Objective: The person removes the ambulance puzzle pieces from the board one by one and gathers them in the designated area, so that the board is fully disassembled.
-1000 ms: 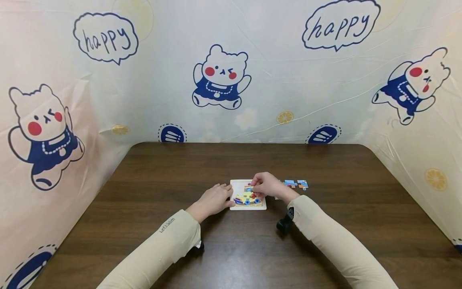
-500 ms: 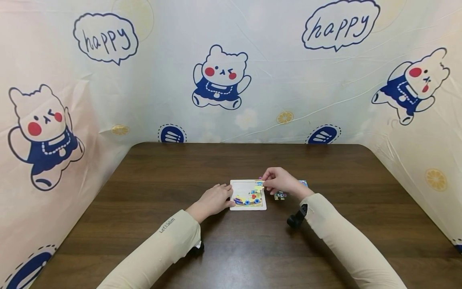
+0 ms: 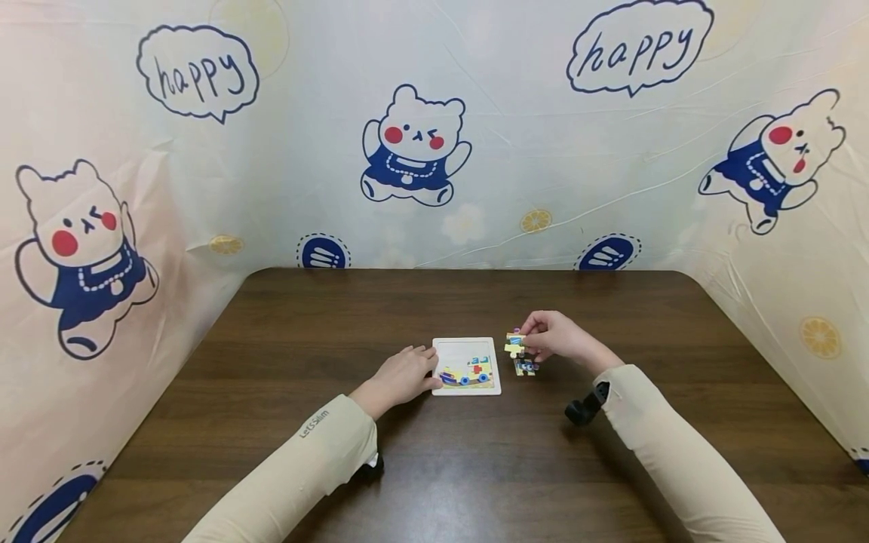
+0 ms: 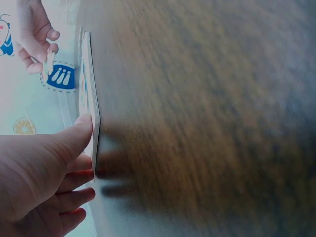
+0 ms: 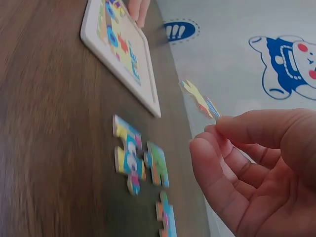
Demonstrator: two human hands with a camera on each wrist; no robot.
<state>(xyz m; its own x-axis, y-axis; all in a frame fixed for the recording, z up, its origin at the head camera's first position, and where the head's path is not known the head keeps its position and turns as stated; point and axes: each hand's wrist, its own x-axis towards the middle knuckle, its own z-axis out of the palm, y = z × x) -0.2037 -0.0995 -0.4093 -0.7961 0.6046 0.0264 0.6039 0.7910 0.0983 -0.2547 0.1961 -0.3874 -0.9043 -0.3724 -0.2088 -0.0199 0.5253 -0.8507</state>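
Observation:
A white puzzle tray point(image 3: 467, 391) lies mid-table with a few pieces along its lower row and its upper part bare. My left hand point(image 3: 426, 371) rests flat beside it, fingertips against the left rim; the left wrist view shows the thumb point(image 4: 81, 129) touching the tray's edge point(image 4: 92, 106). My right hand point(image 3: 528, 343) hovers right of the tray and pinches a yellow-blue puzzle piece point(image 3: 514, 348) between thumb and fingers. The right wrist view shows this piece point(image 5: 200, 98) in the air above the loose pieces point(image 5: 132, 157), with the tray point(image 5: 121, 66) beyond.
Loose pieces point(image 3: 526, 367) lie on the dark wooden table point(image 3: 434, 467) just right of the tray, under my right hand. A cartoon-print sheet point(image 3: 421, 151) walls the table at the back and both sides.
My right hand has lifted a piece out of the tray's upper right area and carried it to the right, over the loose pieces. The left hand has stayed at the tray's edge.

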